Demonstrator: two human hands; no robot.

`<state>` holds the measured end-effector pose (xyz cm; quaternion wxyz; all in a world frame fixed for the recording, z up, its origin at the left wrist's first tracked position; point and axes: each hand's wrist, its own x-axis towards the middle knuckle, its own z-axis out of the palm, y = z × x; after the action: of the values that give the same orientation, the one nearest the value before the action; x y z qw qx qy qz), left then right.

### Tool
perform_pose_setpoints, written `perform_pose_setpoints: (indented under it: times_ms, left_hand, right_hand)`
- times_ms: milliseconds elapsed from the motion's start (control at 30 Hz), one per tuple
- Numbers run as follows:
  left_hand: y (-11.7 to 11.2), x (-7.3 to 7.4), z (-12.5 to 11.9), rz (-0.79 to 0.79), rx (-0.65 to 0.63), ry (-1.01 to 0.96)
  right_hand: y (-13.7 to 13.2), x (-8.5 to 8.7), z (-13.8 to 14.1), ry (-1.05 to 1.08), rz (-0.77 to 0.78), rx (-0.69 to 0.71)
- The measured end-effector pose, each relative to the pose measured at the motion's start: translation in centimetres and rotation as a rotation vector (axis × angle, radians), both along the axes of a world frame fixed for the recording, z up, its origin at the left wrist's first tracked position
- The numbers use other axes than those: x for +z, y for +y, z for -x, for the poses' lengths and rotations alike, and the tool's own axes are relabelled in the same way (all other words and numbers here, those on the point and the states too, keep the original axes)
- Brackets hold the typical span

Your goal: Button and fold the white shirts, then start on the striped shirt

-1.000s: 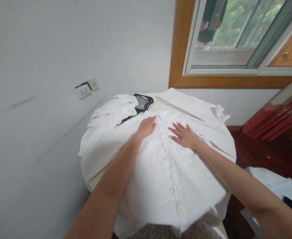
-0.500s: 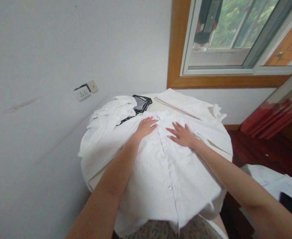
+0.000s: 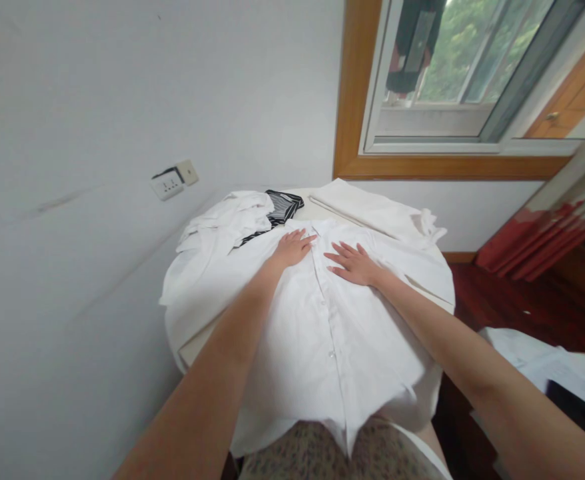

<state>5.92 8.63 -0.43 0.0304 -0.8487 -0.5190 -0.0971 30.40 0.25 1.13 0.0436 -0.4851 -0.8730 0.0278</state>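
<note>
A white button-up shirt (image 3: pixel 322 340) lies spread front-up over a small round table (image 3: pixel 192 348), its hem hanging off the near edge. My left hand (image 3: pixel 292 248) rests flat on the shirt just left of the button line, near the collar, fingers stretched out. My right hand (image 3: pixel 353 263) lies flat on the shirt just right of the button line, fingers spread. Neither hand holds anything.
A crumpled white garment (image 3: pixel 222 223) and a black-and-white striped cloth (image 3: pixel 282 205) lie at the table's far left. A folded white cloth (image 3: pixel 372 213) lies at the far right. A wall socket (image 3: pixel 172 180), a wood-framed window (image 3: pixel 452 87), red curtains (image 3: pixel 552 240) and papers (image 3: pixel 547 367) surround the table.
Both hands have stayed flat by the button line and shifted slightly toward the collar. The view has tilted a little, and the shirt's hem hangs lower in view.
</note>
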Motion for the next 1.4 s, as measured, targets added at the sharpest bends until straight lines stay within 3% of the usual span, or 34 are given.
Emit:
perform_pose_setpoints:
  times_ms: [200, 400, 533, 700, 800, 1033, 1133, 1300, 1400]
  left_hand:
    - [-1.0, 2.3, -0.8, -0.202, -0.009, 0.008]
    - [-6.0, 4.8, -2.7, -0.19, 0.156, 0.042]
    - [-10.4, 3.9, -1.4, -0.077, 0.093, 0.031]
    - [-13.9, 0.8, 0.9, -0.015, 0.08, 0.047]
    - [-13.2, 0.0, 1.3, -0.018, 0.072, 0.02]
    - [-8.4, 0.0, 1.4, 0.043, 0.04, -0.004]
    - [-7.0, 0.6, 1.5, 0.106, 0.046, 0.008]
    - [-5.4, 3.1, 0.2, 0.248, 0.093, 0.021]
    - [-5.6, 3.5, -1.5, 0.172, 0.2, -0.025]
  right_hand:
    - [1.2, 0.5, 0.6, 0.01, -0.005, -0.024]
    - [0.7, 1.9, 1.2, 0.006, -0.07, -0.018]
    - [-2.0, 3.0, 1.7, 0.017, -0.075, 0.055]
    - [-5.0, 1.2, 1.3, -0.006, 0.102, -0.074]
    - [-4.7, 0.2, 0.8, 0.014, 0.11, -0.069]
    - [-0.5, -0.1, 0.5, 0.068, 0.112, -0.087]
    - [0.8, -0.1, 0.8, 0.113, 0.106, -0.105]
    - [1.8, 1.2, 2.8, 0.191, 0.091, -0.226]
    - [1.7, 1.7, 4.8, 0.161, 0.0, -0.332]
